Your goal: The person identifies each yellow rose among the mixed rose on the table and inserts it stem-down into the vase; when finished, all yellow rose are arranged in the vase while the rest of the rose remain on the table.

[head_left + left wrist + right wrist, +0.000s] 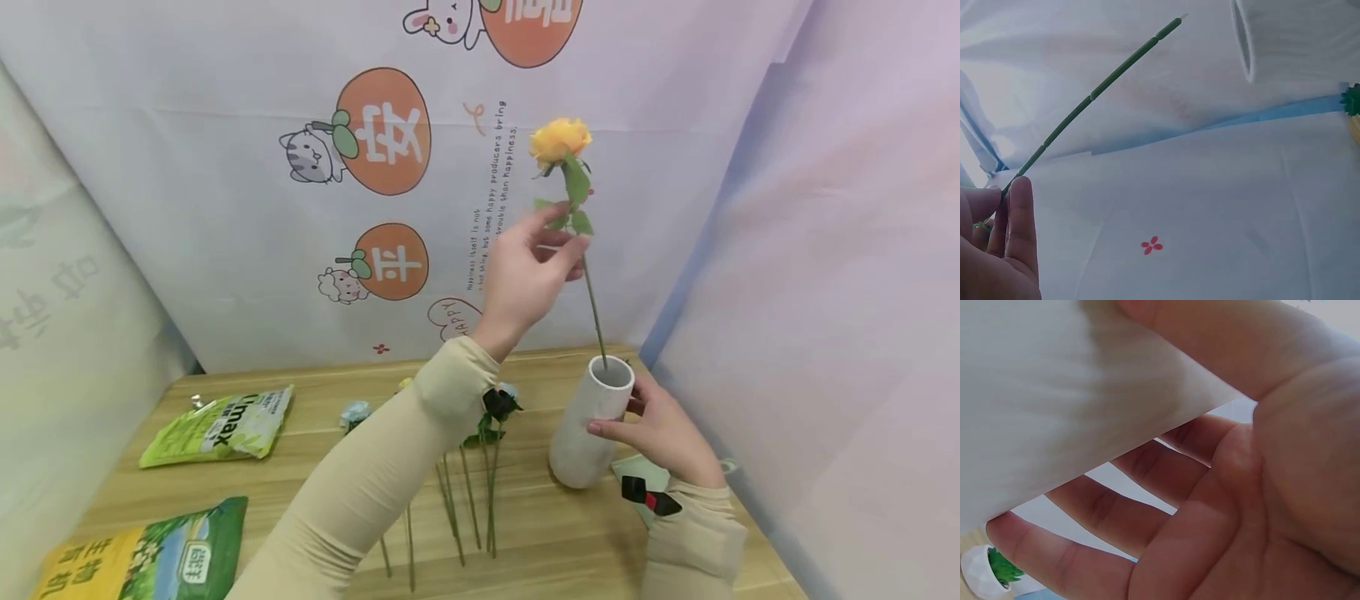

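A yellow rose [560, 140] with green leaves is pinched by its stem between the thumb and fingers of my left hand [528, 271]. The bare stem [1091, 97] slants down, and its lower end overlaps the mouth of the white vase [581, 433] in the head view. In the left wrist view that end shows apart from the vase rim [1250, 75]. My right hand [667, 433] grips the vase near its top, thumb in front and fingers curled behind. The vase leans slightly to the right, its base low over the table.
Several more flower stems [472, 500] lie on the wooden table [555, 550], partly hidden by my left sleeve. Leftward are a green bag [217, 425] and a yellow-green bag [150, 554]. A small potted plant [1000, 569] shows in the right wrist view. Printed cloth [247, 167] hangs behind.
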